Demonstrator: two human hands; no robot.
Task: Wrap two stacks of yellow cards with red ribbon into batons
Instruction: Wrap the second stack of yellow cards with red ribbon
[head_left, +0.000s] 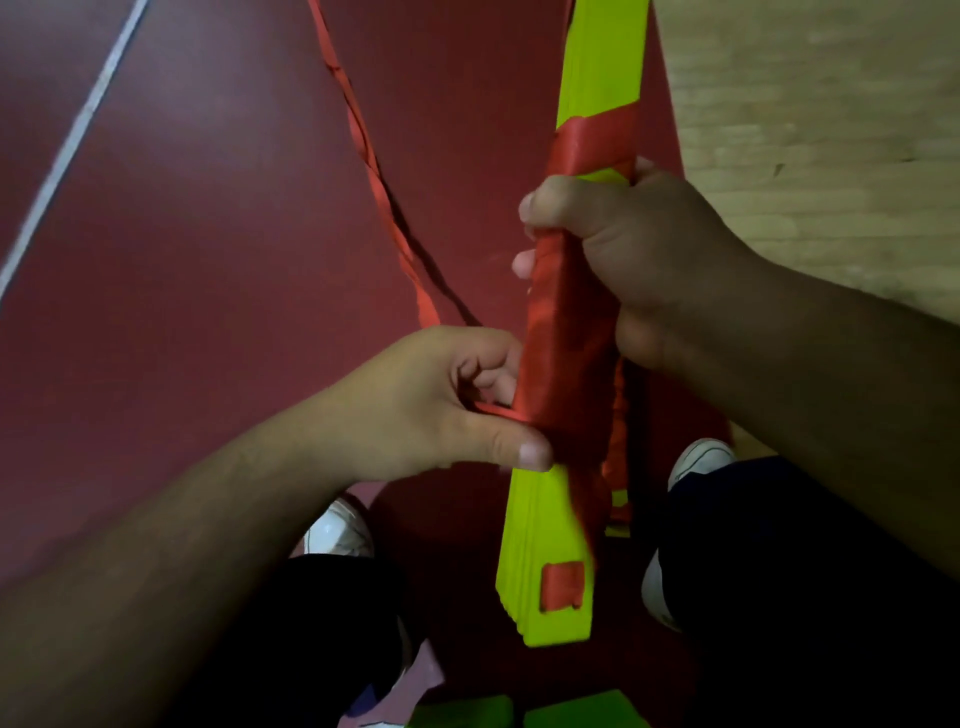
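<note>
Over the dark red matte floor, a long stack of yellow-green cards is held on end, its middle bound in glossy red ribbon. Right hand is clamped round the stack's upper wrapped part, fingers curled tight. Left hand, at the stack's left edge, pinches the ribbon between thumb and curled fingers at the wrap's lower end. A twisted loose strand trails away up and left of the stack. White shoes sit below, either side of the stack.
</note>
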